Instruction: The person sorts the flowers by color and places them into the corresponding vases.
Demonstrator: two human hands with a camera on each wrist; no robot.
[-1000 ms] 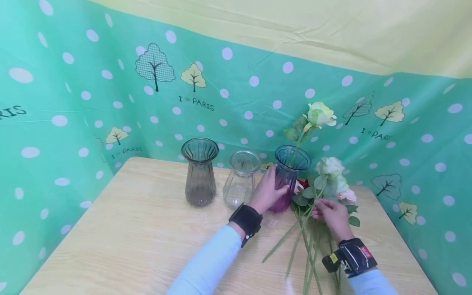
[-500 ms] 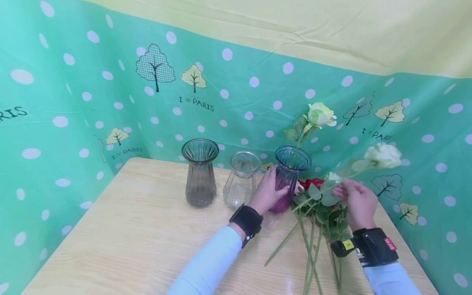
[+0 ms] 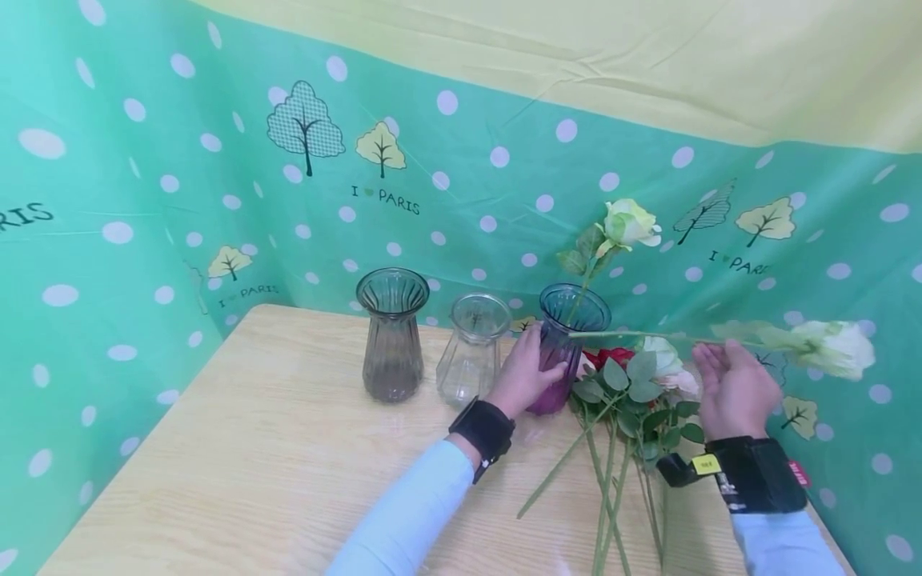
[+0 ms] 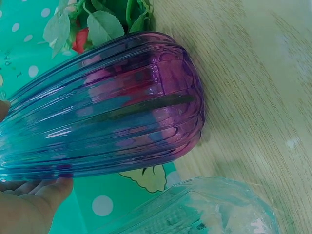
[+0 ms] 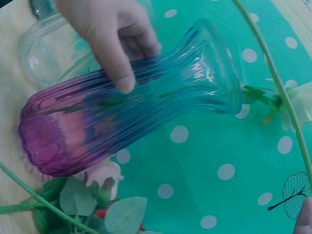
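Left-hand grip [image 3: 520, 376] curled round ribbed blue-to-purple glass vase [image 4: 112, 107] near back edge of pale wood tabletop [image 3: 252, 464]; right-hand grip [image 3: 738, 392] pinches long-stemmed white rose [image 3: 839, 350], raised clear.

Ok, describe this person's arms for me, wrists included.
The left sleeve and right sleeve are light blue; the left grip and right grip are bare. The left wristband and right wristband are black; the right one bears a red tag and a jutting black piece with a yellow label.
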